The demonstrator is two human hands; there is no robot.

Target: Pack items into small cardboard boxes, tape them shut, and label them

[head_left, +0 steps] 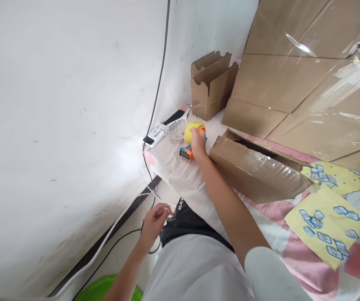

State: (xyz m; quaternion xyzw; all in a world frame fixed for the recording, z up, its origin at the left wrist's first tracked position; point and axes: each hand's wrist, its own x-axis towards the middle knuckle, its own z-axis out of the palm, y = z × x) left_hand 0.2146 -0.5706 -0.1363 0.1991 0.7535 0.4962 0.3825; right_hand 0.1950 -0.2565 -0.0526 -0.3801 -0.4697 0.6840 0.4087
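My right hand reaches forward across the table and grips a yellow roll with an orange end. Just below it lies a small blue and orange object. A white perforated scoop rests to the left of the roll. My left hand hangs low beside the table edge with fingers curled, pinching something small and pale that I cannot identify. An open brown cardboard box lies on its side just right of my right forearm.
A small open carton stands at the back against the white wall. Large taped cardboard sheets lean at the right. Yellow sticker sheets lie on the pink and white cloth. A grey cable runs down the wall. A labelled white device sits near the scoop.
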